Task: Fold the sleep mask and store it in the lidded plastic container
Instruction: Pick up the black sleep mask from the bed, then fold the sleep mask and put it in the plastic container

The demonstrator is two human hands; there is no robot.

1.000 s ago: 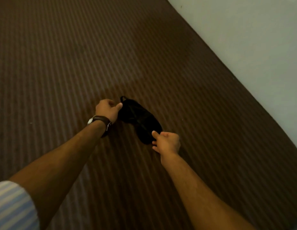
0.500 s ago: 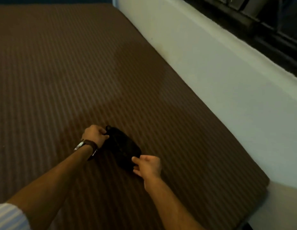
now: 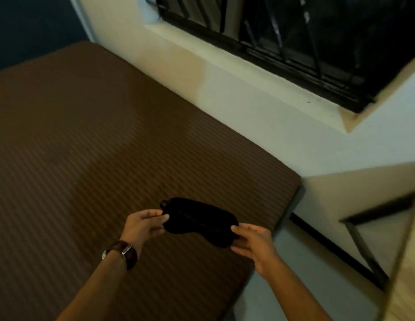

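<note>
A black sleep mask (image 3: 197,220) is held flat and unfolded in the air above the near right corner of a brown striped mattress (image 3: 86,147). My left hand (image 3: 144,224), with a brown-strapped watch on its wrist, pinches the mask's left end. My right hand (image 3: 253,242) pinches its right end. A small strap loop sticks out at the mask's upper left. No lidded plastic container is in view.
A pale wall (image 3: 260,107) runs along the mattress's right side, with a dark barred window (image 3: 306,35) above it. A strip of floor (image 3: 283,286) lies to the right of the mattress, and a pale wooden edge (image 3: 406,274) stands at the far right.
Both hands have lifted the mask off the mattress and brought it toward the near right corner. The view has swung up and right, bringing the window and floor into sight.
</note>
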